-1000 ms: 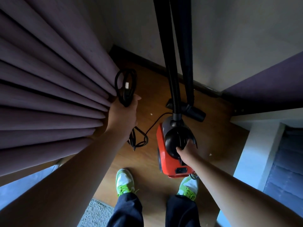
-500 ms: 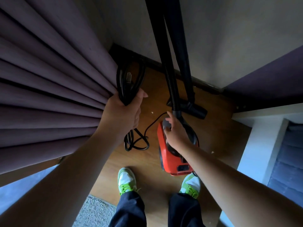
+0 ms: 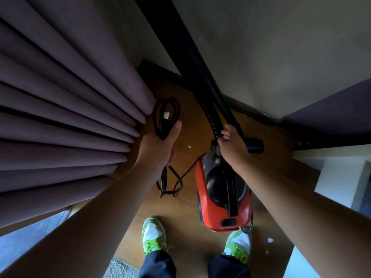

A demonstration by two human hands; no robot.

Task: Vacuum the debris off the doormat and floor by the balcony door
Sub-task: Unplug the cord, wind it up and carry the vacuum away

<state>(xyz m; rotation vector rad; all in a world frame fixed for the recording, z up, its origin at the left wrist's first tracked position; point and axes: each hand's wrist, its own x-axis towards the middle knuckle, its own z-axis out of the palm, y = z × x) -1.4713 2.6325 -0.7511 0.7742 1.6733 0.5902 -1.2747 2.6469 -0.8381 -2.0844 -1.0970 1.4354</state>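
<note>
Your left hand [image 3: 158, 147] grips the coiled cord [image 3: 165, 119], right hand [image 3: 232, 145] grips the hose [image 3: 210, 117] above the vacuum [image 3: 222, 197]; slack cord below your left could snag, doormat [image 3: 120, 268] behind.

Left grip [image 3: 158, 146] (right grip [image 3: 232, 146] too) clenched

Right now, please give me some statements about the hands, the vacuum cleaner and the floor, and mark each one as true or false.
1. The left hand holds a bundle of black cord. True.
2. The right hand rests on the red vacuum body. False: it grips the black hose just above the body.
3. The vacuum body stands on the doormat. False: it stands on the wooden floor.
4. Small pale bits of debris lie on the floor. True.
5. The curtain is on the person's right. False: it hangs on the left.
</note>
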